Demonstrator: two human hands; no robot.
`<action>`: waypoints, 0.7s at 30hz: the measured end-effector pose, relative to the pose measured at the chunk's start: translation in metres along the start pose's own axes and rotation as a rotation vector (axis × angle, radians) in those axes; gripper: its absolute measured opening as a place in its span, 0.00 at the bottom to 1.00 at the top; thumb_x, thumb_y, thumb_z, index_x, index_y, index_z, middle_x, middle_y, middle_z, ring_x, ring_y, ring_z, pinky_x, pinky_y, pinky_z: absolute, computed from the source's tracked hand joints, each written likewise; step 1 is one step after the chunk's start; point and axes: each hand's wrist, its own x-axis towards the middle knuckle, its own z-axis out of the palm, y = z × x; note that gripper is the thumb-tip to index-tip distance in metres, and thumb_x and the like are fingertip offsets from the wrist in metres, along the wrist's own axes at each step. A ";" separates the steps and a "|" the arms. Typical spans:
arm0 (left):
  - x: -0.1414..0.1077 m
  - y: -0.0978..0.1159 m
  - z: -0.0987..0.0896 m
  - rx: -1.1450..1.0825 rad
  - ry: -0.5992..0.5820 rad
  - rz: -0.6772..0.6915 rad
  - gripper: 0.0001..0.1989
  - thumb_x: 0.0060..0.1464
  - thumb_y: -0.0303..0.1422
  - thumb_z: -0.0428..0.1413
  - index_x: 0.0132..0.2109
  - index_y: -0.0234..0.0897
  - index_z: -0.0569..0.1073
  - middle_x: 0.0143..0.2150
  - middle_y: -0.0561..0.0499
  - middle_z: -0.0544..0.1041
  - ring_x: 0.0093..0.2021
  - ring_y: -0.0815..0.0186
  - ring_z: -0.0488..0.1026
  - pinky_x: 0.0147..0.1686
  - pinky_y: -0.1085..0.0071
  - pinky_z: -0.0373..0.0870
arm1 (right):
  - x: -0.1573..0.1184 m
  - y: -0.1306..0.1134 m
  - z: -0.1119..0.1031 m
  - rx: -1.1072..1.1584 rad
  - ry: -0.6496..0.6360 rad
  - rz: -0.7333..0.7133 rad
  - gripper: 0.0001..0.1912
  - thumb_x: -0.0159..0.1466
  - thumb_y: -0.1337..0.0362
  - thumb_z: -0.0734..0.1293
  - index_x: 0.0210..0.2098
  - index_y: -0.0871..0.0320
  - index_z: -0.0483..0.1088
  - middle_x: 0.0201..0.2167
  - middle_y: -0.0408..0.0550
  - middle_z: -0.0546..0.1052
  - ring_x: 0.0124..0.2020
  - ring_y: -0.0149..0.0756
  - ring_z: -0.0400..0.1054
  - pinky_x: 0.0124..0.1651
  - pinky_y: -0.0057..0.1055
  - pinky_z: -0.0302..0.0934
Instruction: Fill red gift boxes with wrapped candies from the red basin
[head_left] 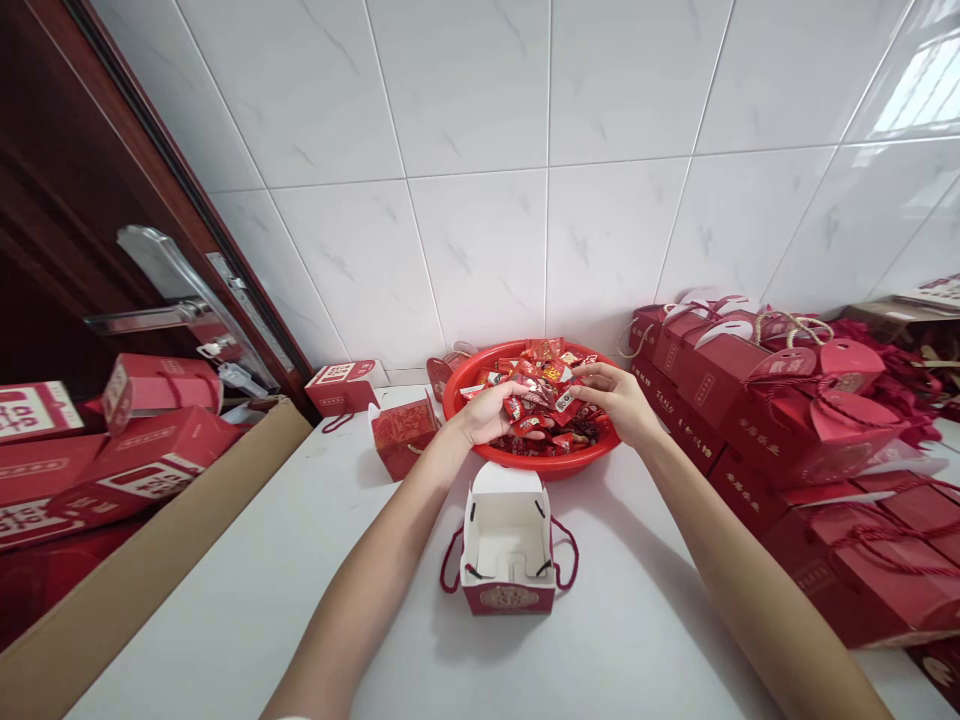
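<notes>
A red plastic basket (570,462) full of wrapped candies stands against the wall. Over its left side my left hand (499,412) is palm up, with several red-wrapped candies (531,392) cupped in it. My right hand (611,393) reaches in from the right, thumb and fingertips closed on a red candy packet (566,403) with a white printed patch. Nearer to me sits an open gift box (510,595), red outside and white inside, with dark red cord handles. Its lid flap is up and no candy shows inside.
Closed red gift boxes (787,410) are stacked along the right. More boxes (161,460) fill a cardboard carton (187,520) at left, beside a dark door (45,200) with a metal handle. Small red boxes (405,435) stand left of the basket on the white tabletop (420,640).
</notes>
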 end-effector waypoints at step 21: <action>0.006 -0.010 -0.001 0.057 0.245 0.485 0.20 0.38 0.29 0.69 0.42 0.36 0.79 0.39 0.54 0.80 0.36 0.69 0.76 0.45 0.67 0.76 | -0.002 -0.008 0.025 0.180 0.096 0.164 0.22 0.52 0.45 0.74 0.32 0.54 0.67 0.25 0.46 0.77 0.25 0.39 0.72 0.23 0.31 0.65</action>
